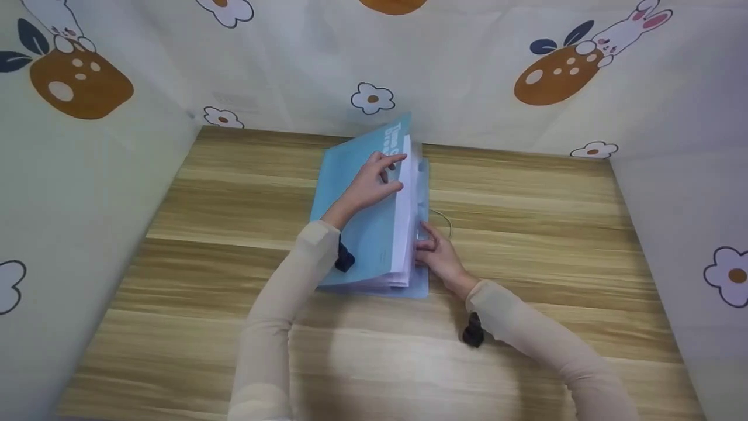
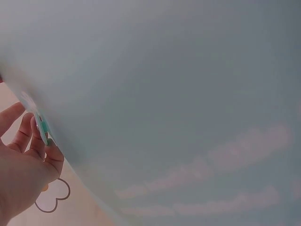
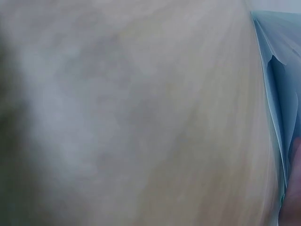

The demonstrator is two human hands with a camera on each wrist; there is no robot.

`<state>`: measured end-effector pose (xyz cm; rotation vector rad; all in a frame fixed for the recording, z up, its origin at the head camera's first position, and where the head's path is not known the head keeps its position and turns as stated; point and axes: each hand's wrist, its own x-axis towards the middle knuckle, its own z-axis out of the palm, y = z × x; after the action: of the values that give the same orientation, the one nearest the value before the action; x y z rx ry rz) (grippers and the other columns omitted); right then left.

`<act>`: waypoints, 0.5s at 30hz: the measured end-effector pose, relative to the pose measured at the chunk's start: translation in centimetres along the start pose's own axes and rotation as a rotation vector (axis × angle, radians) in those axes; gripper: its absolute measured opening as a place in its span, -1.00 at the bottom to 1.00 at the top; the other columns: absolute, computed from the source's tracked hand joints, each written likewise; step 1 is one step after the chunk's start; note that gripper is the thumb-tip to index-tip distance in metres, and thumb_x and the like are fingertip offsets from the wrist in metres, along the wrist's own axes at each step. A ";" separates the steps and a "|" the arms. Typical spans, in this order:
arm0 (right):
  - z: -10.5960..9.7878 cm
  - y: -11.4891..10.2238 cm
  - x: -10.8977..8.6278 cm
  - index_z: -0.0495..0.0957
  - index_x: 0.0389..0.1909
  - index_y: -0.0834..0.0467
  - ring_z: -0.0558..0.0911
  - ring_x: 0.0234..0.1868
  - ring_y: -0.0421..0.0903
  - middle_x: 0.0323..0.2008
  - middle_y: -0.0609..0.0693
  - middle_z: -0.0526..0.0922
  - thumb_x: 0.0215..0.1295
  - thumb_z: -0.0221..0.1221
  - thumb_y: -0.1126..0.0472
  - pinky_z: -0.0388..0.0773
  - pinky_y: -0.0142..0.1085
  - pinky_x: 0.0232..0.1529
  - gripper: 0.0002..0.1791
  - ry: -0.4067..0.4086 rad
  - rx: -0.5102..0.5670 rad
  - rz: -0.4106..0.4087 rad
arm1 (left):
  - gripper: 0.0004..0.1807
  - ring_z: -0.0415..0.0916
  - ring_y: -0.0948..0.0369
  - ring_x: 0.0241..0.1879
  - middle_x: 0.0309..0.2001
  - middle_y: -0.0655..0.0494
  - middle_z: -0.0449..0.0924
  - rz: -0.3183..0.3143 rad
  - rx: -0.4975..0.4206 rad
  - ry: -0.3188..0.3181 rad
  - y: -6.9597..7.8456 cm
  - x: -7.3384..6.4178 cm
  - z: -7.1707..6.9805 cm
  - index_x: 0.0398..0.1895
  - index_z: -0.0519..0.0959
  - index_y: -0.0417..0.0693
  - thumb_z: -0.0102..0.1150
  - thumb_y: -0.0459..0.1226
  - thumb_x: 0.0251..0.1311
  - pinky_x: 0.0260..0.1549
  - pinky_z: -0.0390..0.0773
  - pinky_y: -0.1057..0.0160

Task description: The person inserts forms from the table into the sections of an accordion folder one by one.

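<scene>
A light blue document folder (image 1: 353, 234) lies on the wooden table, its front cover raised toward the right edge and white pages (image 1: 402, 228) showing beneath. My left hand (image 1: 369, 184) is over the cover near its right edge, index finger and thumb reaching toward the pages. In the left wrist view, its bent fingers hold a small flat teal-and-white piece (image 2: 43, 127) beside the cover. My right hand (image 1: 443, 257) grips the folder's right side low down, fingertips partly hidden at the pages and back cover. Only a finger (image 3: 292, 197) against blue plastic shows in the right wrist view.
A thin pale green cord (image 1: 447, 219) loops out from the folder's right side. Behind the table (image 1: 537, 234) and on both sides stand pale cloth walls (image 1: 456, 76) printed with flowers, rabbits and orange fruit. Dark wrist mounts hang below both sleeves.
</scene>
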<state>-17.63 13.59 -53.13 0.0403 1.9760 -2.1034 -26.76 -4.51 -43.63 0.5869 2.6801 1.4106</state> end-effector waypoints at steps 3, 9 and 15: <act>-0.2 -0.1 0.1 0.02 0.27 0.32 0.56 -0.40 -0.10 -0.36 0.17 0.57 -0.05 0.01 0.64 0.50 -0.25 -0.35 -0.22 -0.022 -0.014 0.015 | -0.43 0.27 0.21 -0.32 -0.16 0.10 0.26 -0.007 0.004 -0.003 0.0 0.0 0.0 0.19 0.33 0.07 0.10 -0.23 0.01 -0.36 0.34 0.33; -1.6 -1.1 0.2 0.13 0.21 0.35 0.57 -0.42 -0.08 -0.29 0.23 0.53 0.02 0.02 0.58 0.51 -0.24 -0.36 -0.35 -0.060 -0.062 0.050 | -0.43 0.26 0.22 -0.30 -0.16 0.11 0.25 -0.021 -0.002 -0.011 0.1 -0.1 0.1 0.19 0.32 0.09 0.10 -0.22 0.02 -0.35 0.33 0.32; -4.8 -1.9 1.1 0.28 0.08 0.39 0.59 -0.41 -0.06 -0.25 0.19 0.54 0.06 0.06 0.43 0.50 -0.29 -0.36 -0.51 -0.089 -0.137 0.066 | -0.42 0.25 0.21 -0.30 -0.17 0.10 0.24 -0.029 0.010 -0.033 0.2 -0.1 0.4 0.20 0.31 0.07 0.10 -0.22 0.02 -0.37 0.33 0.32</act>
<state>-19.79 18.26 -51.85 -0.0134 2.0317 -1.8910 -26.52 -4.08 -43.73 0.5653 2.6606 1.3686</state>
